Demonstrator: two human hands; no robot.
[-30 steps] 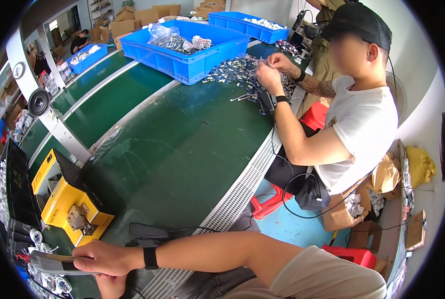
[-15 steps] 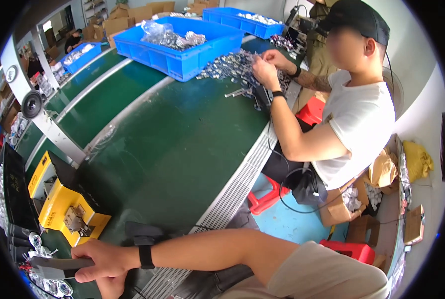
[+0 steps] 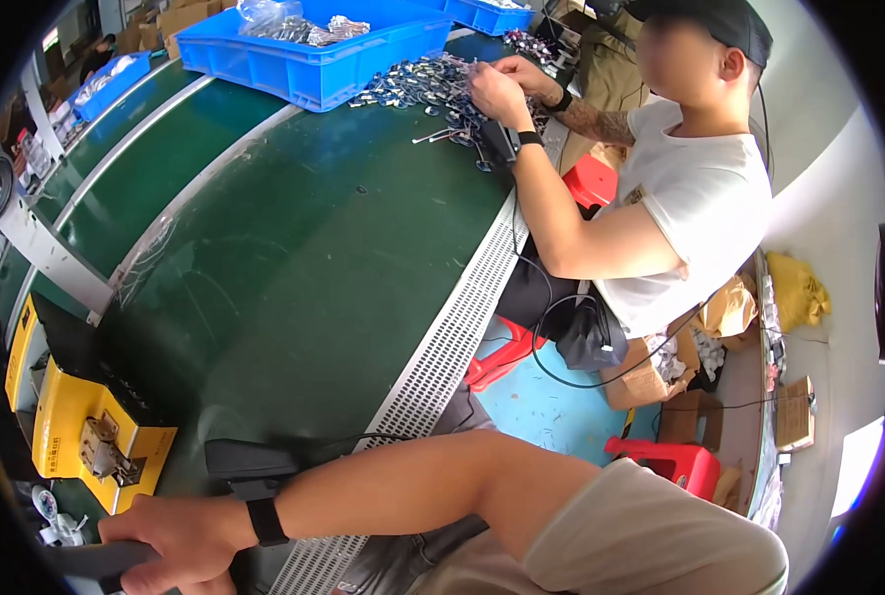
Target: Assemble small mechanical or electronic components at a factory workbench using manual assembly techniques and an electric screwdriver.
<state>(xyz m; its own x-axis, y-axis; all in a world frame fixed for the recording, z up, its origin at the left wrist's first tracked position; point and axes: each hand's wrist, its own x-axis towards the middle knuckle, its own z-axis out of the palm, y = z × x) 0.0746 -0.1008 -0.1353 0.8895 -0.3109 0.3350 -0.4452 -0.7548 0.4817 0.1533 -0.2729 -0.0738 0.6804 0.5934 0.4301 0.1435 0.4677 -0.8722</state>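
At the lower left, my right hand (image 3: pixel 180 540) is closed around a dark grey block-shaped device (image 3: pixel 90 563), with the thumb along its near side. The device runs into the dark rim of the picture, so its far end is hidden. A black box-like unit (image 3: pixel 254 458) is strapped to my right wrist, with a cable running off it. Under my right wrist a bit of skin shows at the lower edge. It may belong to my left hand, but its fingers are hidden. Just beyond my right hand stands a yellow and black box-like machine (image 3: pixel 85 436) with a metal mechanism on its front.
A green conveyor-like table (image 3: pixel 294 268) has a perforated metal edge (image 3: pixel 433 367). Beyond are a blue bin (image 3: pixel 314 74) of bagged parts and a heap of small metal parts (image 3: pixel 423 84). At the right a seated co-worker (image 3: pixel 691 188) handles parts. White round parts (image 3: pixel 56 516) lie lower left.
The whole view has shifted, so the table, bin and machine sit further left and higher. My right hand stays on the grey device, now nearer the lower left rim.
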